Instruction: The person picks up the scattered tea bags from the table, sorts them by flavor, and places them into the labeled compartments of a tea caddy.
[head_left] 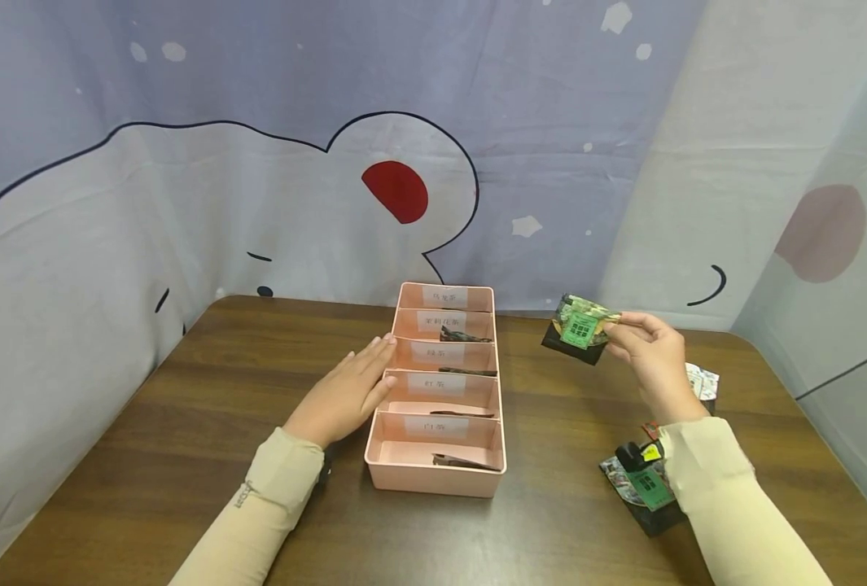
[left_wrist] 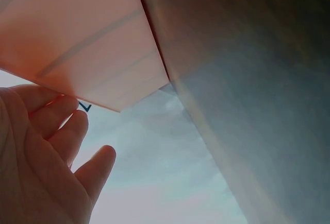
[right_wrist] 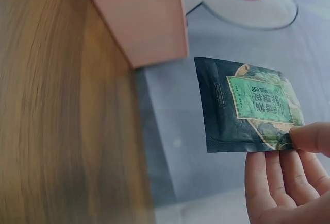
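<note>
My right hand (head_left: 645,354) pinches a tea sachet (head_left: 580,330) between thumb and fingers, above the table to the right of a pink divided box (head_left: 433,478). The sachet has a green label on a dark, leafy-patterned packet, and the right wrist view shows its labelled face. My left hand (head_left: 345,391) has its fingers extended, with fingertips right at the box's left rim. In the left wrist view that hand (left_wrist: 51,147) is beside the box's outer wall (left_wrist: 82,38). Each compartment carries a white paper label with Chinese characters; dark sachets (head_left: 466,462) stand in several of them.
Right of the box, partly under my right forearm, lie more tea sachets: one with a green label (head_left: 651,487), a white-patterned one (head_left: 702,381) and a bit of a red one. A patterned curtain (head_left: 550,163) hangs behind the wooden table (head_left: 184,423).
</note>
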A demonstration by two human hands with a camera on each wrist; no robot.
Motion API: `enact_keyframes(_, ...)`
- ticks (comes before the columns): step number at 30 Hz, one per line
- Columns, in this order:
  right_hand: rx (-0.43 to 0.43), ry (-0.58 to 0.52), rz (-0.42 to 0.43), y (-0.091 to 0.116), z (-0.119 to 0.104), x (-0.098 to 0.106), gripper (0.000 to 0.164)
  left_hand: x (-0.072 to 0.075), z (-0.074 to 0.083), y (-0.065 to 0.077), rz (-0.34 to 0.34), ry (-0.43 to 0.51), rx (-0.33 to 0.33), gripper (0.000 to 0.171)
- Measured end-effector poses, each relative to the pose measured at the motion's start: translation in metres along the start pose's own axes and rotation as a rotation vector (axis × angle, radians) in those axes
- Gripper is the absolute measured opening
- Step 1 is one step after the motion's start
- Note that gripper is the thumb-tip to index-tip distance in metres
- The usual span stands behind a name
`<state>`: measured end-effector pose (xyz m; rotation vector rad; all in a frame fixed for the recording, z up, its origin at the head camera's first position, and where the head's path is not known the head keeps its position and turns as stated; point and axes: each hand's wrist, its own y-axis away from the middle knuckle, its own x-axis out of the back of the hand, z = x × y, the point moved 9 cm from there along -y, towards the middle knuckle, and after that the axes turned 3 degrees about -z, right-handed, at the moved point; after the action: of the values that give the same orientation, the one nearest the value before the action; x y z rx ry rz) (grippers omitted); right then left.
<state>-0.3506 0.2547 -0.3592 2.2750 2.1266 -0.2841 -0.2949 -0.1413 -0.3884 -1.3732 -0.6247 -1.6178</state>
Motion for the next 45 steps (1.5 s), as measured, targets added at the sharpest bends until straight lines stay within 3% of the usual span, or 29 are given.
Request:
enact_keyframes(15,0.120,0.021,-0.008,0.027,-0.024,-0.041,0.012,0.000,0.001,0.000,-0.009,0.001,0.007,0.062)
enact_keyframes(23,0.176,0.094,-0.005,0.034,-0.030,-0.061,0.013,0.000,0.000,0.000,-0.007,-0.005,0.007,0.062)
enact_keyframes(31,0.229,0.087,-0.005,0.033,-0.030,-0.073,0.017,-0.001,0.000,0.000,-0.007,-0.007,0.007,0.061)
enact_keyframes(45,0.232,0.084,-0.043,0.022,-0.032,-0.093,0.015,-0.001,0.001,0.000,-0.008,-0.004,0.006,0.062)
